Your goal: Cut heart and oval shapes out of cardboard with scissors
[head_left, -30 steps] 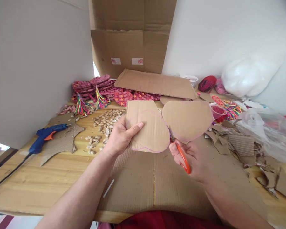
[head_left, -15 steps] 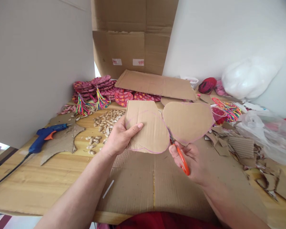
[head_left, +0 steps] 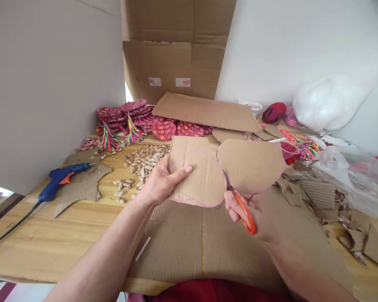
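Observation:
My left hand (head_left: 162,178) grips the left edge of a piece of cardboard (head_left: 199,170), thumb on top and fingers underneath. Purple outlines are drawn on it, and its right part, a rounded cardboard shape (head_left: 251,164), is partly separated by a cut. Scissors with orange handles (head_left: 246,216) are in my right hand (head_left: 247,212). Their blades lie in the cut between the two parts, and the fingers wrap round the handles. Where the two parts still join, if they do, is hard to make out.
Shelled-looking peanuts (head_left: 145,161) lie left of the cardboard, near a blue glue gun (head_left: 61,178) with a cord. Pink decorated pieces (head_left: 126,115) are stacked behind. Cardboard scraps (head_left: 321,197), a plastic bag (head_left: 349,176) and a yarn ball (head_left: 274,113) lie to the right.
Both hands, the cardboard and the scissors have shifted slightly right and towards me. The scissors' handles have come closer together.

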`<state>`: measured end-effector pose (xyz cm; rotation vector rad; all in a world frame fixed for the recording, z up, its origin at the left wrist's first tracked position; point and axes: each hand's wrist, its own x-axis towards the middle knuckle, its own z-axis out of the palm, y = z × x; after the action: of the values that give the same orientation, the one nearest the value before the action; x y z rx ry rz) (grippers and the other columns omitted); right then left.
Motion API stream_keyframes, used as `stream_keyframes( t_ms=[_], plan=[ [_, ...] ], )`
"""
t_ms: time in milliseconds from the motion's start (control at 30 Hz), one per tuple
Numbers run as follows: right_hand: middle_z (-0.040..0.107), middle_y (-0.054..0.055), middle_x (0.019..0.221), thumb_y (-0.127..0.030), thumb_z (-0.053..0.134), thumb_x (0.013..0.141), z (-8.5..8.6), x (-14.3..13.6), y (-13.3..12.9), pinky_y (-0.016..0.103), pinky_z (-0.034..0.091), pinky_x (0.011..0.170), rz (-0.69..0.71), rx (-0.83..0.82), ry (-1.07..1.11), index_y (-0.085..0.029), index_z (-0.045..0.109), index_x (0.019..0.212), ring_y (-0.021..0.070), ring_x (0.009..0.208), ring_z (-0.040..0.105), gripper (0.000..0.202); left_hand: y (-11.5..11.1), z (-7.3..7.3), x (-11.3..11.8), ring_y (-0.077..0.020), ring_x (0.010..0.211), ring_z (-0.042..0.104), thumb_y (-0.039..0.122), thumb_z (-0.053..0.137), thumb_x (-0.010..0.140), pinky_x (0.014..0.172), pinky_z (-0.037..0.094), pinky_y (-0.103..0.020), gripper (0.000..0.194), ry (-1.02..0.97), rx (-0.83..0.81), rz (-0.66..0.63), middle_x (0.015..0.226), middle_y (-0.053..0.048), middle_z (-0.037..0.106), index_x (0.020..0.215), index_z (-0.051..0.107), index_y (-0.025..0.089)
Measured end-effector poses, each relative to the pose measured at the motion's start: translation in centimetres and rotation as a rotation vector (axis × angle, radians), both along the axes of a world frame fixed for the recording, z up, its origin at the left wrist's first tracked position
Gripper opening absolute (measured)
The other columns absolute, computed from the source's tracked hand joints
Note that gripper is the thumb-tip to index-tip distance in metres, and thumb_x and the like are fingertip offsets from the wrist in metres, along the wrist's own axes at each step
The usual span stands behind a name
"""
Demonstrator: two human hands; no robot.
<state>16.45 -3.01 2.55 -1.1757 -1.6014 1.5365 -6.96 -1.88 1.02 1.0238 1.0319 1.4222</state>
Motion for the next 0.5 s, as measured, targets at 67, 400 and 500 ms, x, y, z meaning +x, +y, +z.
stream_keyframes(
  t_ms=[67,400,500],
  plan=[
    [0.036,-0.005,0.051,-0.068,0.07,0.077,0.1,0.0,-0.1,0.029,0.025,0.045,-0.012,-0.001,0.004,-0.023,0.04,0.059,0.0106,0.045,0.034,0.057,0.0,0.0,0.1,-0.0287,0.104,0.072,0.033,0.083,0.075,0.085,0.061,-0.039,0.049,0.003,-0.001,0.001,0.119,-0.012,0.073,0.117,0.061,0.019],
    [0.041,-0.005,0.059,-0.05,0.074,0.083,-2.2,0.5,0.0,0.028,0.024,0.044,-0.031,0.018,0.093,-0.022,0.044,0.064,0.0088,0.046,0.034,0.045,0.1,0.1,-0.2,-0.0284,0.104,0.072,0.033,0.083,0.075,0.084,0.061,-0.037,0.05,-0.009,0.012,-0.01,0.121,-0.012,0.073,0.118,0.061,0.019],
    [0.039,-0.005,0.058,-0.05,0.078,0.079,-1.5,0.0,-0.2,0.029,0.022,0.043,-0.072,0.067,0.093,-0.023,0.043,0.063,0.0086,0.046,0.032,0.047,0.2,0.1,-0.2,-0.0282,0.105,0.072,0.033,0.084,0.075,0.084,0.061,-0.036,0.052,-0.01,0.024,-0.008,0.122,-0.013,0.072,0.119,0.061,0.019]
  ],
)
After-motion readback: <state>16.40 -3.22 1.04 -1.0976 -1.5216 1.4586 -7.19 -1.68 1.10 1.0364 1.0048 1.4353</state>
